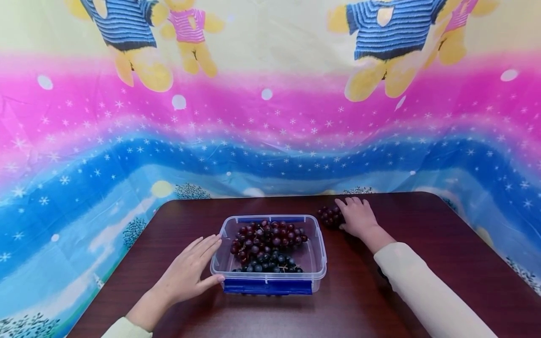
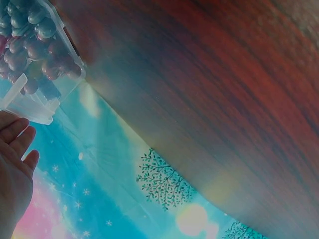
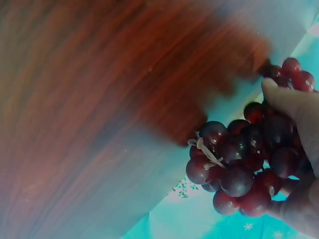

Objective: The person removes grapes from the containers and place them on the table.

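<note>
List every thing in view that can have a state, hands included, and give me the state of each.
Clear container: upright, lidless, partly filled.
Front blue clasp: hanging down, unlatched.
Red grapes inside: piled loosely.
Dark grapes inside: near the front wall.
Outer grape bunch: outside the container, gripped.
Left hand: fingers extended, against the container.
Right hand: gripping the outer bunch.

The head view faces forward and down; closer, seemingly tilted wrist views share its table [image 1: 355, 291] and backdrop [image 1: 270, 122].

Left hand [image 1: 186, 268] holds its fingers [image 1: 205, 245] straight, thumb [image 1: 211, 282] spread; right hand [image 1: 359, 219], farther forward, seems curled
</note>
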Tool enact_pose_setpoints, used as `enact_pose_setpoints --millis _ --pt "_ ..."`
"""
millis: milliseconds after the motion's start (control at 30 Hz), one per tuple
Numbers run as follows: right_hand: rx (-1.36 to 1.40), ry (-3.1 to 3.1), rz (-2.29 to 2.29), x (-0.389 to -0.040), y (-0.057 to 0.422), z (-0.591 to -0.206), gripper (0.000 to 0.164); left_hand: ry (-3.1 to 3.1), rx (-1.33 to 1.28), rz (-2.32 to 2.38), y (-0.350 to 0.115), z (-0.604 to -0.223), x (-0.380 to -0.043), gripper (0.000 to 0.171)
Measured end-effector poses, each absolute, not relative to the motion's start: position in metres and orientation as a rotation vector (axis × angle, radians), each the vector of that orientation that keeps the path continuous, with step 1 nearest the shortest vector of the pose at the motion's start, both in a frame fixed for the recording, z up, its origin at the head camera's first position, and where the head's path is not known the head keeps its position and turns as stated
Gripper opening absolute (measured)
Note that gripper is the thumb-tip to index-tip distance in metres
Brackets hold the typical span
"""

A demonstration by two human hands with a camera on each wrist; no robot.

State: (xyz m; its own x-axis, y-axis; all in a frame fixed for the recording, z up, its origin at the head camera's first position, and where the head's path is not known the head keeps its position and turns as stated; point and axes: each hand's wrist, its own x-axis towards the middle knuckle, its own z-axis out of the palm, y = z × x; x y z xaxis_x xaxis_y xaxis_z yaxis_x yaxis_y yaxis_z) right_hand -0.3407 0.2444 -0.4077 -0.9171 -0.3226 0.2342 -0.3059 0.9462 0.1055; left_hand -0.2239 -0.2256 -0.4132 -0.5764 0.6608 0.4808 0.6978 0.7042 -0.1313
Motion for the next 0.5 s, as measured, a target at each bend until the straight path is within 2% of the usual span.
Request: enact_pose_setpoints --millis 500 --pt "0.497 -2.941 -0.002 -0.3412 0.2454 -0.4044 0.076 -2.392 -1.055 -0.126 -0.226 -0.4135 -0.2247 0.078"
